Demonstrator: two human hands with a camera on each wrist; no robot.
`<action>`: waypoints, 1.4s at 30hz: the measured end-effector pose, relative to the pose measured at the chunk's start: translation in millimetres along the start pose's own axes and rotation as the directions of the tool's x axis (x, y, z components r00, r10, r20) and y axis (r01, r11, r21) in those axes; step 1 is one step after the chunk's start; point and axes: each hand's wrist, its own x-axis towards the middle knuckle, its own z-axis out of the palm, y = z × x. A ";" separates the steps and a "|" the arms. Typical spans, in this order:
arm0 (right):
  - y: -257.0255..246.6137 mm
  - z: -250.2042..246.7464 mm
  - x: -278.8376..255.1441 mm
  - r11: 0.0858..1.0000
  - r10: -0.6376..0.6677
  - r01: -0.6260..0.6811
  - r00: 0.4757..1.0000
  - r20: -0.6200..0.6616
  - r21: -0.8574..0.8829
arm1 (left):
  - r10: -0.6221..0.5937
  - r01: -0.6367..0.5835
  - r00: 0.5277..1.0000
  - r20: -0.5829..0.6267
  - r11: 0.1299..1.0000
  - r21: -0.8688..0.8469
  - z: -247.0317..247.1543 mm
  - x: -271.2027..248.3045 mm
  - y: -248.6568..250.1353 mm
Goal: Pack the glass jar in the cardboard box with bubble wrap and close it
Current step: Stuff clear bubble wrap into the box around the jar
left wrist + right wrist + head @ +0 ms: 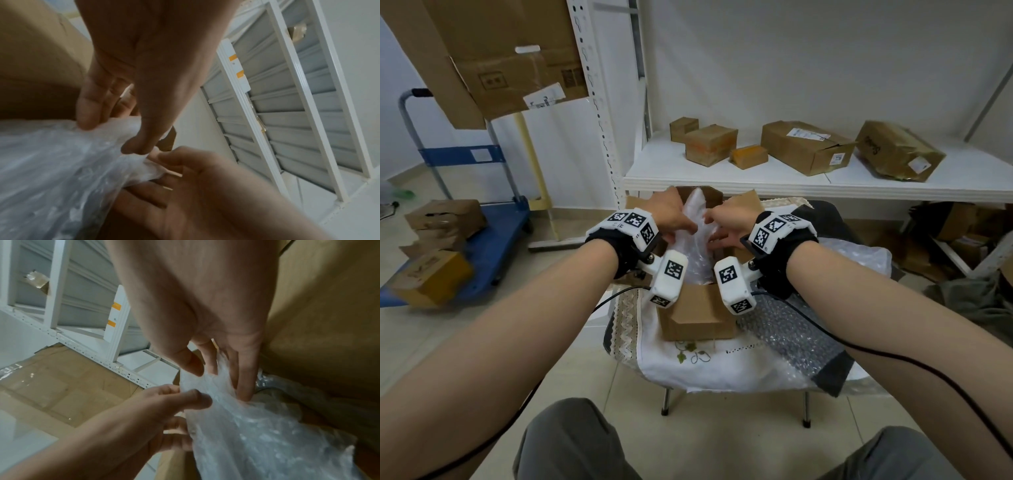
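An open cardboard box (697,315) stands on a cloth-covered stool. A bundle of bubble wrap (697,205) rises out of it. The glass jar is hidden; I cannot tell whether it is inside the wrap. My left hand (683,228) pinches the top of the wrap from the left, and my right hand (714,222) pinches it from the right. In the left wrist view, the left hand (109,136) pinches the bubble wrap (51,162) between thumb and fingers. In the right wrist view, the right hand (218,382) does the same on the bubble wrap (267,434), opposite the left hand (180,400).
The box flaps stand open. A loose bubble wrap sheet (791,335) lies on the embroidered cloth (705,363), right of the box. Behind is a white shelf (722,180) with several cardboard boxes. A blue trolley (493,236) with boxes stands at the left.
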 end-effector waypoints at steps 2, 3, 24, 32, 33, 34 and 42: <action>0.9 0.3 0.5 0.998 -0.014 0.014 1.000 -0.004 0.060 | 0.043 -0.043 0.999 -0.011 0.999 -0.027 -2.1 1.3 0.2; 2.0 -0.1 3.2 0.995 -0.017 0.017 1.000 -0.001 0.095 | 0.069 -0.069 0.998 0.004 0.998 -0.004 -2.2 2.1 0.1; 6.8 -10.1 20.8 0.994 0.038 -0.053 0.988 0.152 0.099 | 0.130 -0.166 0.986 0.108 0.872 0.460 5.7 12.5 9.6; 16.4 15.4 29.4 0.984 0.160 -0.139 0.962 0.219 -0.111 | 0.061 -0.111 0.992 0.112 0.843 0.527 5.5 5.4 8.1; 18.0 18.1 30.3 0.984 0.148 -0.120 0.964 0.221 -0.135 | 0.072 -0.114 0.992 0.100 0.844 0.523 3.5 5.9 6.8; 19.9 21.1 30.5 0.983 0.144 -0.112 0.963 0.229 -0.146 | 0.068 -0.110 0.993 0.097 0.838 0.535 1.8 7.4 4.5; 16.9 23.0 27.7 0.871 0.128 -0.019 0.973 0.190 -0.490 | 0.106 -0.249 0.963 0.248 0.697 0.672 -2.0 18.3 -14.5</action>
